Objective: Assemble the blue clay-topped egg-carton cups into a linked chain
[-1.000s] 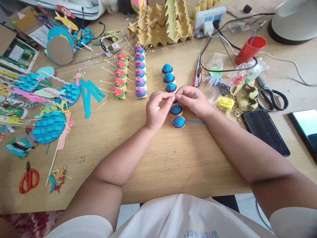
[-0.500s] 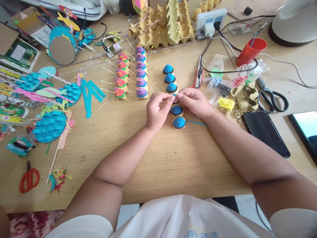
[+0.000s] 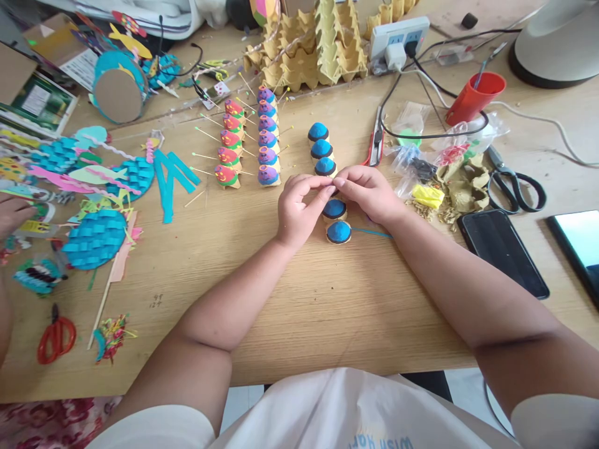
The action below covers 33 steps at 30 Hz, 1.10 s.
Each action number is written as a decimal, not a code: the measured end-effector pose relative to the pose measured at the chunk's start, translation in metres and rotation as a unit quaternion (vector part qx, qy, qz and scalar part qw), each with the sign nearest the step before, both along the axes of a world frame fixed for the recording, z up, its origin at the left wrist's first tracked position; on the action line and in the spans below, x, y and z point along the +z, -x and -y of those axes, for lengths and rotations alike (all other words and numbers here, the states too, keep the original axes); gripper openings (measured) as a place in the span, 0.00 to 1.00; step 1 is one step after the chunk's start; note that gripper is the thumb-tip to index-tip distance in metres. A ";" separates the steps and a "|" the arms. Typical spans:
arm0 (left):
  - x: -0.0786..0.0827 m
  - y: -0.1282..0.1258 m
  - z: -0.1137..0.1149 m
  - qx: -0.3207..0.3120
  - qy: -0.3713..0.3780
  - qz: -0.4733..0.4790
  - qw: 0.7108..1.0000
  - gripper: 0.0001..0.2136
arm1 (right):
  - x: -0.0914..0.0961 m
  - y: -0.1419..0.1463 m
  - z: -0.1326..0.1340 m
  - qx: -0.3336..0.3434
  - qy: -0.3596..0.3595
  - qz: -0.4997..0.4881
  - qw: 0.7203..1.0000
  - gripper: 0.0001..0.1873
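A row of egg-carton cups [image 3: 337, 232], domed with blue clay and banded in black, runs away from me along the table. Over the middle of that row my left hand [image 3: 302, 209] and my right hand [image 3: 367, 192] meet, fingertips pinched together. Whatever lies between the fingertips is too small and covered to make out. The cup right beneath them is mostly hidden. A thin blue strip [image 3: 372, 232] lies by the nearest cup, below my right wrist.
Left of the row stand red-green caterpillars [image 3: 229, 156] and purple ones [image 3: 268, 156] with pins. Black scissors [image 3: 517, 187], a phone [image 3: 503, 252] and a red cup [image 3: 475, 96] are at right. Woven blue paper fish [image 3: 93, 237] and red scissors [image 3: 56, 337] lie left. Another person's hand [image 3: 16, 212] reaches in.
My fingertips have closed together slightly, covering a bit of blue that showed between them. Another person's hand has come in at the left edge.
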State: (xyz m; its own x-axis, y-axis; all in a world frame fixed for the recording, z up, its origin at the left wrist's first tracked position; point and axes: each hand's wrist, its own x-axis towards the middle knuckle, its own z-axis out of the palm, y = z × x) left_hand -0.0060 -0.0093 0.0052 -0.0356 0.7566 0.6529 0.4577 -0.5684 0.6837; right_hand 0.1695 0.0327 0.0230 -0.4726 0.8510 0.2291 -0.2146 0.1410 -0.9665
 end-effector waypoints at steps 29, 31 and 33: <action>0.005 -0.001 0.004 0.004 0.072 0.053 0.996 0.23 | 0.001 -0.002 0.004 -0.003 -0.004 0.045 0.999 0.33; 0.005 -0.001 0.004 0.003 0.083 0.057 0.995 0.23 | 0.001 -0.003 0.003 0.000 -0.005 0.046 0.999 0.33; 0.004 -0.001 0.004 -0.002 0.087 0.062 0.994 0.23 | 0.001 -0.003 0.004 0.000 -0.003 0.052 0.999 0.32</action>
